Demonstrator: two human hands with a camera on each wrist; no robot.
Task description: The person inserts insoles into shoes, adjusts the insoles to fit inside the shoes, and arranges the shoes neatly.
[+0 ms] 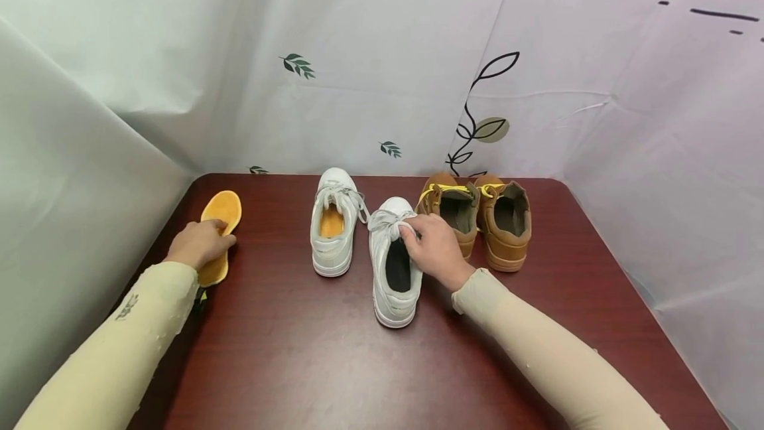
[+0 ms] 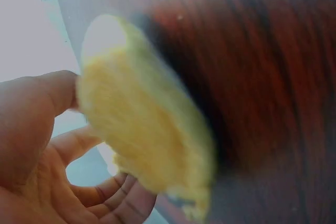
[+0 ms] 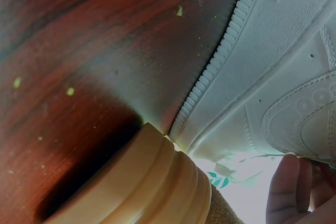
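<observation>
At the table's left side, my left hand holds a fuzzy yellow insole between thumb and fingers. The left wrist view has this insole tilted, its edge turned off the dark wood, somewhat blurred. My right hand grips a white sneaker by its tongue and laces; the sneaker's dark inside shows, its toe pointing to the back. The right wrist view shows the side of that sneaker and the fingertips at its upper edge. Left of it stands another white sneaker with yellow lining inside.
Two brown shoes with yellow laces stand to the right, the nearer one partly hidden behind my right hand. All stand on a dark red wooden table. Pale curtains with leaf prints hang behind and at both sides.
</observation>
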